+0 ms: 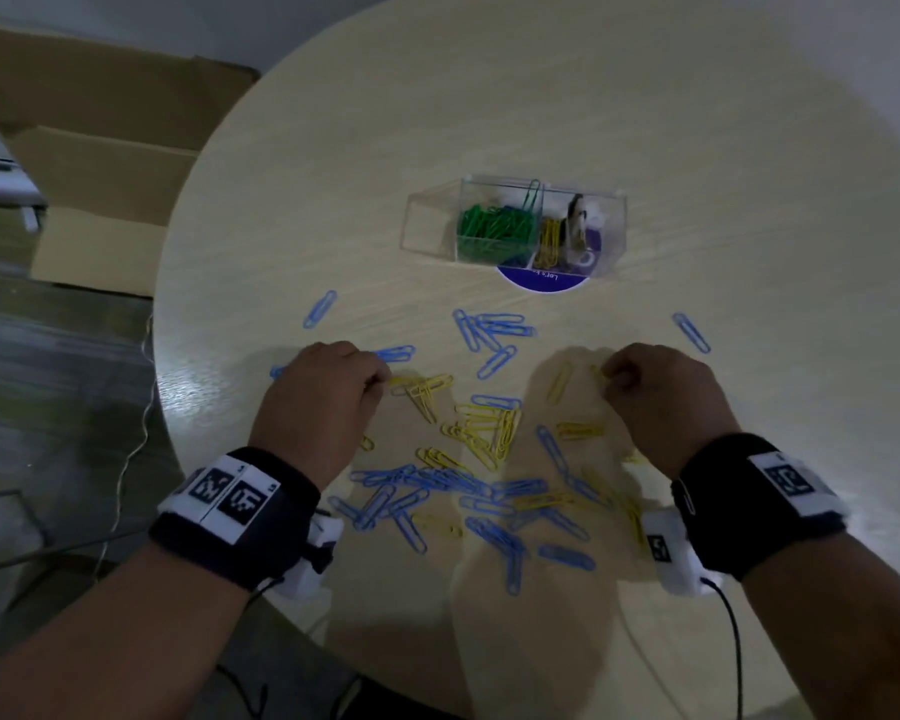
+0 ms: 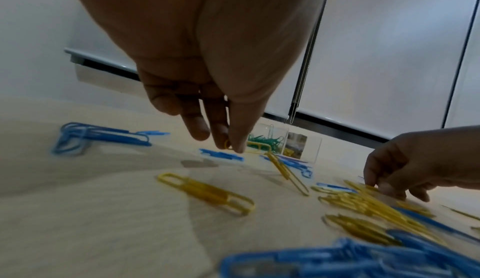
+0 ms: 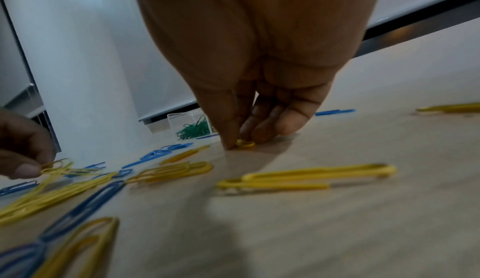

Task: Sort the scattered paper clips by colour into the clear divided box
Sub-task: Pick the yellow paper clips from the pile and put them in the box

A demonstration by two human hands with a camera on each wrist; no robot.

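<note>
Blue and yellow paper clips [image 1: 468, 470] lie scattered over the near half of the round table. The clear divided box [image 1: 515, 226] stands farther back, with green clips [image 1: 494, 226] in its middle compartment and yellow clips [image 1: 547, 244] beside them. My left hand [image 1: 328, 392] pinches a yellow clip [image 2: 255, 146] between thumb and fingers, and other yellow clips dangle from it. My right hand [image 1: 655, 392] pinches a yellow clip [image 3: 245, 145] that lies on the table surface.
A purple round sticker [image 1: 541, 280] lies under the box's front. An open cardboard box [image 1: 89, 163] sits on the floor left of the table [image 1: 645, 122]. Cables [image 1: 733, 641] run from both wrist bands across the near table edge.
</note>
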